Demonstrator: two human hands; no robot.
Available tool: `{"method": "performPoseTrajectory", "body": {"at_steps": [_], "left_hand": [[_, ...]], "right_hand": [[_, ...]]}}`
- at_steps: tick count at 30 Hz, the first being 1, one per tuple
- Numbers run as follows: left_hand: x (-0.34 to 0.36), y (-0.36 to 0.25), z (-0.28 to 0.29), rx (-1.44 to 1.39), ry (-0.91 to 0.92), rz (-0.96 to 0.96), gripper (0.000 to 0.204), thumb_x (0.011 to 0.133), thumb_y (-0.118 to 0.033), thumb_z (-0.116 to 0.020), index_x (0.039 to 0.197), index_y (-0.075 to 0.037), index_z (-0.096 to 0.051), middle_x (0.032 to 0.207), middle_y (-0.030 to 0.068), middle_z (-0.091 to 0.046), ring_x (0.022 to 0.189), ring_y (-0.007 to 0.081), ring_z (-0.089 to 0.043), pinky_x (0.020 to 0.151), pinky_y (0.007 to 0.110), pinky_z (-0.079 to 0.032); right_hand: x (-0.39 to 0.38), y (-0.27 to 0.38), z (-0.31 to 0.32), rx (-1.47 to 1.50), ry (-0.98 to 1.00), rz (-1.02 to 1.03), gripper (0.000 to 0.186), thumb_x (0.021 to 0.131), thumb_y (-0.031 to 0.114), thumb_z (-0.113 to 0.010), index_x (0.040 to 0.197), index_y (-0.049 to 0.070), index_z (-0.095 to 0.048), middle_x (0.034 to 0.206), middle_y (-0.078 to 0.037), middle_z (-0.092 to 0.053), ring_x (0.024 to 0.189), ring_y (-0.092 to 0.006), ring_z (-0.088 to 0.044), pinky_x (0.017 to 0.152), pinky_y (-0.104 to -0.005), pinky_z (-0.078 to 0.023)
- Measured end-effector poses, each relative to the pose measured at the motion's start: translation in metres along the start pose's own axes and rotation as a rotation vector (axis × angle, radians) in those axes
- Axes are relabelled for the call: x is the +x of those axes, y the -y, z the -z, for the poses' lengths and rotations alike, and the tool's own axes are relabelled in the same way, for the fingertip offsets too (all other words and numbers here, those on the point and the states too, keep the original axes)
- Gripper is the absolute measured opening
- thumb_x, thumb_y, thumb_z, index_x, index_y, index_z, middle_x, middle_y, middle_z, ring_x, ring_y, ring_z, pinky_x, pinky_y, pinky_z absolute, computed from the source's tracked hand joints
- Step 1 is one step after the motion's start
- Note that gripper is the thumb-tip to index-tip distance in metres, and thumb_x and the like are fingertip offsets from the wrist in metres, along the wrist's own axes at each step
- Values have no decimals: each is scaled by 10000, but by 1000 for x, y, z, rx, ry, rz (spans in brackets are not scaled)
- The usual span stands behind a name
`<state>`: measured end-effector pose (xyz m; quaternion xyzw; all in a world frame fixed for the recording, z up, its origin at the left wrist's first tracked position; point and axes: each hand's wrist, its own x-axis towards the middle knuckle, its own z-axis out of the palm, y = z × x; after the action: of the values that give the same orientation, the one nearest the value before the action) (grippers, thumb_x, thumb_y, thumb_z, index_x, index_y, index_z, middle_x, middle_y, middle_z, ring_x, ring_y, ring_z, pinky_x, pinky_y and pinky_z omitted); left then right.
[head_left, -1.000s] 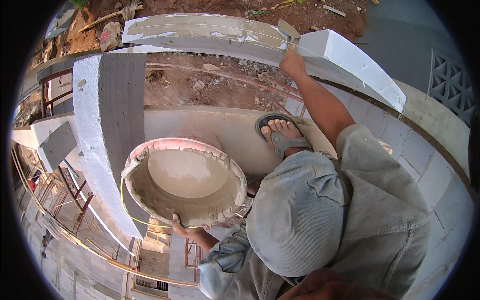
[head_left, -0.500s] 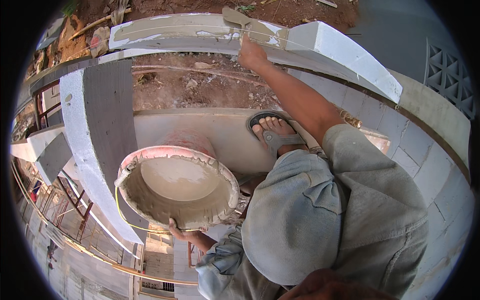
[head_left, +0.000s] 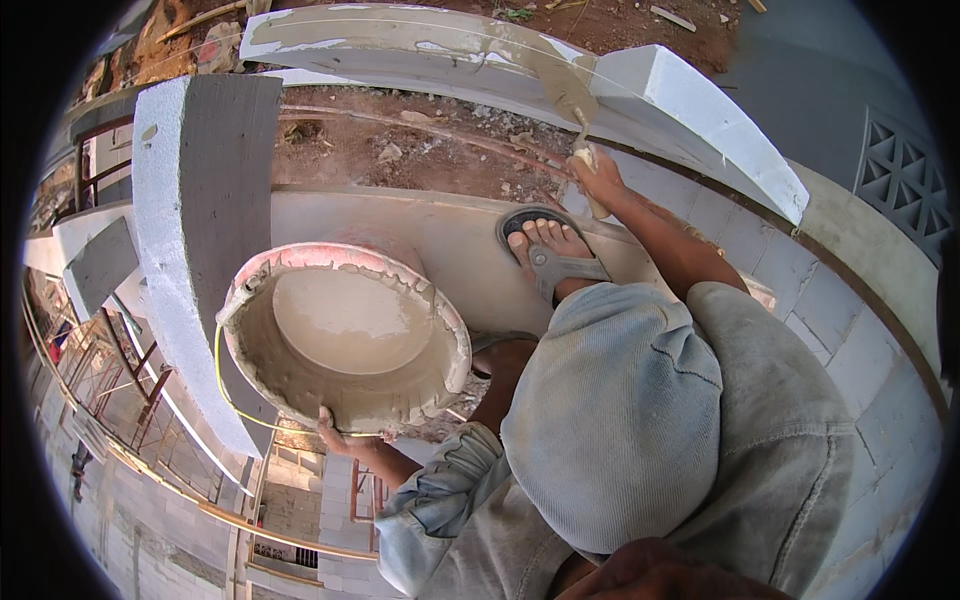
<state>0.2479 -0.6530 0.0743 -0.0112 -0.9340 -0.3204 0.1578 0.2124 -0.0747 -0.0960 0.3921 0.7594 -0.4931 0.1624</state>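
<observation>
My right hand (head_left: 597, 180) is closed round the handle of a trowel (head_left: 570, 100). Grey mortar coats the trowel's blade, which lies against the near edge of a low wall of white blocks (head_left: 480, 68). Along the top of that wall runs a wet mortar layer (head_left: 420, 32). With my left hand (head_left: 345, 435) I grip the near rim of a red bucket (head_left: 350, 258), thumb on the inside. The bucket leans toward me, and thin grey mortar (head_left: 350, 320) lies in it. A yellow cord (head_left: 219, 370) hangs from its left side.
An upright white block (head_left: 200, 230) stands left of the bucket. Another block (head_left: 715, 125) rests at the right end of the mortar. My sandalled foot (head_left: 550, 250) is on a narrow ledge (head_left: 440, 225). Scaffolding (head_left: 130, 380) shows far below on the left.
My right hand has drawn the trowel back toward me and to the right, from the wall's top to its near edge. My left hand stays on the bucket's rim.
</observation>
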Motion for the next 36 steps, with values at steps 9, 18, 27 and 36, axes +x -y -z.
{"method": "performPoseTrajectory", "body": {"at_steps": [9,18,27,36], "left_hand": [[8,-19,2,-92,23,265,682,925,-555,-519,1095,106,-532,1050,256,-604,954,348,-613,799,471,-535],[7,-23,5,-10,49,242,712,918,-587,-482,1097,99,-550,1056,244,-605,957,339,-611,791,466,-540],[-1,-9,14,79,74,103,742,866,-620,-536,1102,84,-556,1089,222,-603,983,336,-604,817,462,-527],[-10,-4,4,-252,5,275,355,928,-287,-552,1084,30,-519,1267,329,-505,1074,404,-573,872,533,-526]], "right_hand": [[95,59,-48,254,174,-61,401,830,390,-694,884,-1,-626,658,-70,-615,492,-159,-576,471,-355,-460],[13,-70,46,-114,160,-443,472,799,447,-650,919,-9,-677,732,-117,-633,564,-176,-580,529,-351,-483],[-5,-75,59,-360,391,-221,407,789,367,-663,946,-9,-665,724,-145,-651,617,-229,-632,630,-367,-517],[75,98,-87,-536,251,451,630,865,431,-609,1256,-41,-459,945,-301,-643,917,-448,-635,804,-487,-497]]}}
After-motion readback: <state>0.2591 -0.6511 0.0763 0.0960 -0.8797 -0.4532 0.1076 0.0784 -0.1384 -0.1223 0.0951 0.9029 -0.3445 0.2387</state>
